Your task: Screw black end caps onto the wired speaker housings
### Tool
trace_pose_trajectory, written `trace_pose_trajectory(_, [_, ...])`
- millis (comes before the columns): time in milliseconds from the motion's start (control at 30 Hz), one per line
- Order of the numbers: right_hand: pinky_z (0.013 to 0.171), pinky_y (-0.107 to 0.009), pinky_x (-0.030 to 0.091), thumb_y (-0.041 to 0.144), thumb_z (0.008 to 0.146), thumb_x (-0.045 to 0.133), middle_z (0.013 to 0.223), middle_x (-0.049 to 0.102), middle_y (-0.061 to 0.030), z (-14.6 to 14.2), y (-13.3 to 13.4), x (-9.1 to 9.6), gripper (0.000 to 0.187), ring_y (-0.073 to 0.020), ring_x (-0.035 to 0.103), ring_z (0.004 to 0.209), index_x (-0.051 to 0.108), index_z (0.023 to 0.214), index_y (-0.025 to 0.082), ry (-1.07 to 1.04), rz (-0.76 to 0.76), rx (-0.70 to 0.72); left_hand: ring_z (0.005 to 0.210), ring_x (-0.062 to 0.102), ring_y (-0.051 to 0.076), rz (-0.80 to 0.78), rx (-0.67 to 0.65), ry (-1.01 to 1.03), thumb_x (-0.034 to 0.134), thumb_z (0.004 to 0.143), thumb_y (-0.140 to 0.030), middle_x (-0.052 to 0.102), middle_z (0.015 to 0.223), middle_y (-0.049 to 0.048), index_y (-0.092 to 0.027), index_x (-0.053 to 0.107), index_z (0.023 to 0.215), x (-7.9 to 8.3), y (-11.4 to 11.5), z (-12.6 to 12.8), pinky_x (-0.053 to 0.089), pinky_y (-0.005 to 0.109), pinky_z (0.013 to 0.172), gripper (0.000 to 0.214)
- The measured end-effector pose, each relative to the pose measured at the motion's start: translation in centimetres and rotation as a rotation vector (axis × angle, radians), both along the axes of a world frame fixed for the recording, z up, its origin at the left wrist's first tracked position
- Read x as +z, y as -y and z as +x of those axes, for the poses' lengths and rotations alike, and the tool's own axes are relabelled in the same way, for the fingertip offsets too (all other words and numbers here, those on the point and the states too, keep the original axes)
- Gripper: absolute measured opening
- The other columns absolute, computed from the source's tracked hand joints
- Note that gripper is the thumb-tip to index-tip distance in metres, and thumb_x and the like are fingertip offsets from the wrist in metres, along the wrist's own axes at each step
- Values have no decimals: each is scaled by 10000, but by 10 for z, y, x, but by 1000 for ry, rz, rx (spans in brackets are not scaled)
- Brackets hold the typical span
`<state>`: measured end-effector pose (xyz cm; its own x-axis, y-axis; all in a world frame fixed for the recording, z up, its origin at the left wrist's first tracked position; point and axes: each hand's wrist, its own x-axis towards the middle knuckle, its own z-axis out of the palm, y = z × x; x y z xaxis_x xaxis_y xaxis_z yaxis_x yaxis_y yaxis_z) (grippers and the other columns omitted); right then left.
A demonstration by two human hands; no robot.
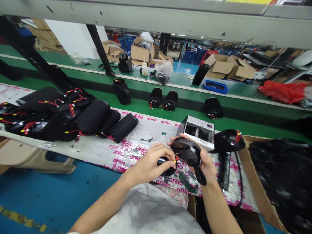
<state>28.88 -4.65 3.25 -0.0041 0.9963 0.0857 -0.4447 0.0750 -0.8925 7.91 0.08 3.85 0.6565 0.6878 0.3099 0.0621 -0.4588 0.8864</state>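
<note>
Above the near worktop (156, 126), our left grip (154, 161) is closed on a small black cap (169, 172) beside a yellow plug (175, 161); our right grip (210, 165) cradles a black casing (186, 150). This looks like a wiring step, calling next for steady fingertips.

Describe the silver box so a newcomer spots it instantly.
Find the long pink-lettered sheet. Near its far edge, just beyond the right hand, sits the silver box. Its pale, squared casing sets it apart from the rounded black shell to its right.
</note>
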Motion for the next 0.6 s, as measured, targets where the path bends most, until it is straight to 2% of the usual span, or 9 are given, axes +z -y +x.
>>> trace_pose_trajectory(133, [1204,-598,548,727,1006,651,1457,739,-132,3,8,3,653,-409,720,1326,751,1461,268,269,132,-8,962,746,209,-37,130,44,733,1003,-162,799,983,54,-204,723,965,-5,6,4,569,327,901,58])
trace_pose_trajectory(267, [1264,-556,497,665,1010,714,1534,680,-114,5,24,1,626,-371,660,1413,678,1540,334,465,226,-30,944,756,215,96,210,123,754,974,-132,799,957,47,-205,713,959,-10,12,9,572,361,919,86])
trace_pose_trajectory(367, [1310,-558,442,647,996,749,1568,640,-119,2,34,-2,651,-376,597,1485,649,1558,334,493,229,-66,915,746,212,207,234,130,737,988,-119,796,930,38,-209,705,944,-11,15,13,557,385,926,105])
trace_pose_trajectory(433, [1299,-536,463,641,979,778,1578,630,-117,0,37,-4,681,-366,599,1488,622,1573,345,457,211,-74,892,734,203,243,252,112,740,986,-108,787,912,26,-210,694,926,-10,16,14,546,395,946,127])
trace_pose_trajectory(533, [1290,-513,478,643,934,833,1570,635,-117,-1,38,-6,724,-356,616,1467,630,1562,346,458,179,-78,894,714,211,264,265,67,726,990,-107,765,891,25,-210,674,905,-11,17,16,545,403,948,143])
trace_pose_trajectory(600, [1297,-517,468,640,879,889,1550,639,-118,-3,38,-7,755,-364,605,1466,663,1533,339,479,166,-111,970,718,227,238,278,58,689,1012,-121,765,986,59,-212,689,929,-13,17,15,565,394,946,123])
